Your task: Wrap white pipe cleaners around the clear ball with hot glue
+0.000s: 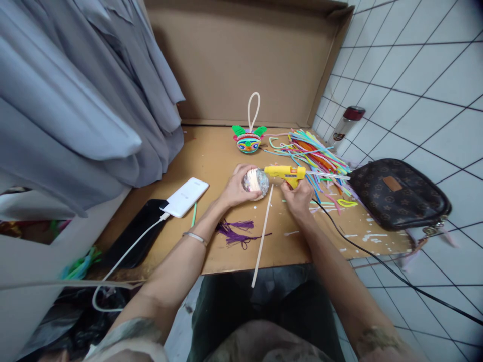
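My left hand [240, 187] is wrapped round a small round ball [263, 183], greyish and glittery with a cream-coloured strip across it. In my right hand [299, 197] is a yellow glue gun [281, 172], a clear glue stick poking out of its back end. Its nozzle points left and meets the ball's upper right edge; whether it touches I cannot tell. Just below, a cream pipe cleaner [263, 236] lies across the table and juts past the front edge. Purple tassels [237, 234] rest beside my left forearm.
A colourful lion-head ornament [249, 142] with a cream loop stands at the back. Bundled pipe cleaners [317, 156], a brown handbag [400, 193] and a red-capped bottle [347, 125] are on the right. A white power bank [186, 197] overlaps a black phone [138, 236] at left. The glue gun's black cord [362, 249] trails right.
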Motion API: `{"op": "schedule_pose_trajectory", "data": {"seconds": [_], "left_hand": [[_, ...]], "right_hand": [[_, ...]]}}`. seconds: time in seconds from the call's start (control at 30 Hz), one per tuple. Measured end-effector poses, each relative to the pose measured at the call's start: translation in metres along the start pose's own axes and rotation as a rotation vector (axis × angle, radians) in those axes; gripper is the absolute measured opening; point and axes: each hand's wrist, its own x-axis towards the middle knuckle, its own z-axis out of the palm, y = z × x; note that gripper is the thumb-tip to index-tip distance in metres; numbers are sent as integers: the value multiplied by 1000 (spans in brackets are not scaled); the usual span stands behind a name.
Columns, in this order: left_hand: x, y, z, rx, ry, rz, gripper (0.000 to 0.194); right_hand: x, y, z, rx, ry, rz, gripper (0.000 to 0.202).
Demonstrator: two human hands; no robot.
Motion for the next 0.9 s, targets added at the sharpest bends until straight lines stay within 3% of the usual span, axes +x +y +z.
{"op": "schedule_pose_trajectory", "data": {"seconds": [0.9], "left_hand": [[0,1,0,-33,-5,20,68]], "right_hand": [[1,-2,-2,9,-65,0,18]]}}
